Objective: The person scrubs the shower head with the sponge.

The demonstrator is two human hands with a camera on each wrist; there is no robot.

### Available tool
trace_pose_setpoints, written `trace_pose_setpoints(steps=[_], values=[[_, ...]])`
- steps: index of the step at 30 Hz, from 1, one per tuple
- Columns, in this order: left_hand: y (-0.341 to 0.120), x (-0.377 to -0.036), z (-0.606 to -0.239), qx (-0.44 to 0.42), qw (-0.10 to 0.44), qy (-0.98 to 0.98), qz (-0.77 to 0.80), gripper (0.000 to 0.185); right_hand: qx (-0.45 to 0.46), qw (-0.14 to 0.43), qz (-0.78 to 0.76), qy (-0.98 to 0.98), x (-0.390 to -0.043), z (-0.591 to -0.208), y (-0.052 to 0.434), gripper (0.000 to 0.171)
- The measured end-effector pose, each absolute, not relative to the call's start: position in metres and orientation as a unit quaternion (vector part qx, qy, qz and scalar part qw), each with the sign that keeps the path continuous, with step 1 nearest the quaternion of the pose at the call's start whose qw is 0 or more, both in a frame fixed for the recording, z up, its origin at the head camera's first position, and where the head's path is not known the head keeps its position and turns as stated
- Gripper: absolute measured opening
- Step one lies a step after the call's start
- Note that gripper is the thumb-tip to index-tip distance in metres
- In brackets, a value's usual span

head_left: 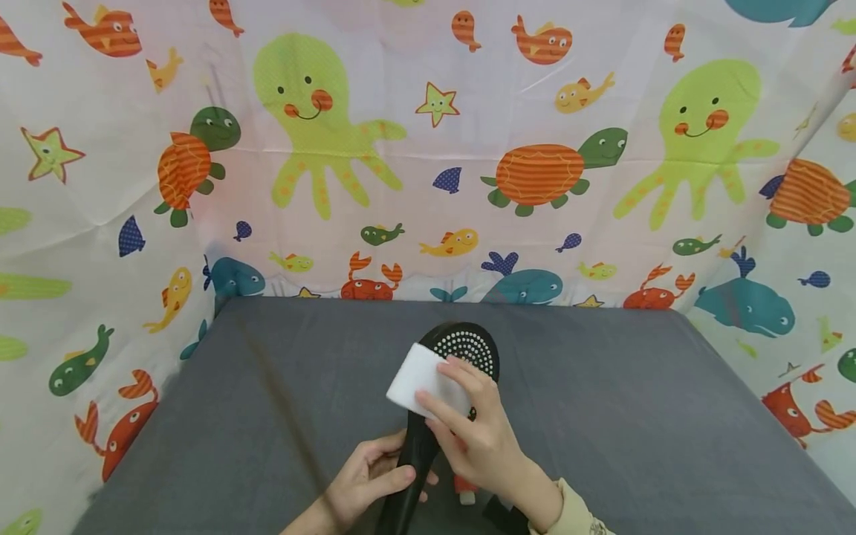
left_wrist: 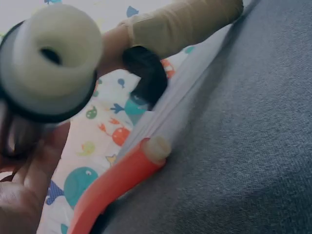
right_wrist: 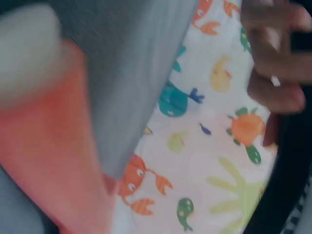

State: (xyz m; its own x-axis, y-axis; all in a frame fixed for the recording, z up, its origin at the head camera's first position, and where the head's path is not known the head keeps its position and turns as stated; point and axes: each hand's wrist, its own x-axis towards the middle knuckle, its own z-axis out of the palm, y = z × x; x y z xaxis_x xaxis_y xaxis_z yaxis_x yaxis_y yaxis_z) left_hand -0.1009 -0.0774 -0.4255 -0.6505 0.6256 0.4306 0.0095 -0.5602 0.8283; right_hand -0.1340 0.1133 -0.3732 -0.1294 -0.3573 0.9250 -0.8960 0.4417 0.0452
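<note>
A black shower head (head_left: 470,343) with pale nozzles is held tilted above the grey surface. My left hand (head_left: 374,475) grips its handle (head_left: 420,446), thumb across the front. Against the neck and lower face, my right hand (head_left: 484,442) holds a white sponge block (head_left: 416,375) under its fingers. In the left wrist view the handle's end shows a pale hollow fitting (left_wrist: 78,63). Below the hands lies a red object with a pale tip (head_left: 466,487), its kind unclear. The right wrist view shows that red object (right_wrist: 48,156) close up and blurred.
A grey cloth-covered table (head_left: 602,416) spreads around the hands. White fabric (head_left: 428,215) printed with sea animals stands behind and at both sides. A black bent piece (left_wrist: 148,78) shows by the right sleeve (left_wrist: 185,27).
</note>
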Motion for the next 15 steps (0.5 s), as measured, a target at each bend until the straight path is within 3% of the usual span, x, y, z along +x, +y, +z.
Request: trace_pose_setpoints(steps=[8,15], values=[[-0.076,-0.099,-0.426,0.354,0.189,0.445,0.801,0.038,0.297,0.430,0.304,-0.797,-0.154,-0.371,0.137,0.036],[-0.081,-0.100,-0.425,0.297,0.204,0.452,0.816,0.038,0.310,0.370,0.312,-0.818,-0.135,-0.395,0.130,0.036]])
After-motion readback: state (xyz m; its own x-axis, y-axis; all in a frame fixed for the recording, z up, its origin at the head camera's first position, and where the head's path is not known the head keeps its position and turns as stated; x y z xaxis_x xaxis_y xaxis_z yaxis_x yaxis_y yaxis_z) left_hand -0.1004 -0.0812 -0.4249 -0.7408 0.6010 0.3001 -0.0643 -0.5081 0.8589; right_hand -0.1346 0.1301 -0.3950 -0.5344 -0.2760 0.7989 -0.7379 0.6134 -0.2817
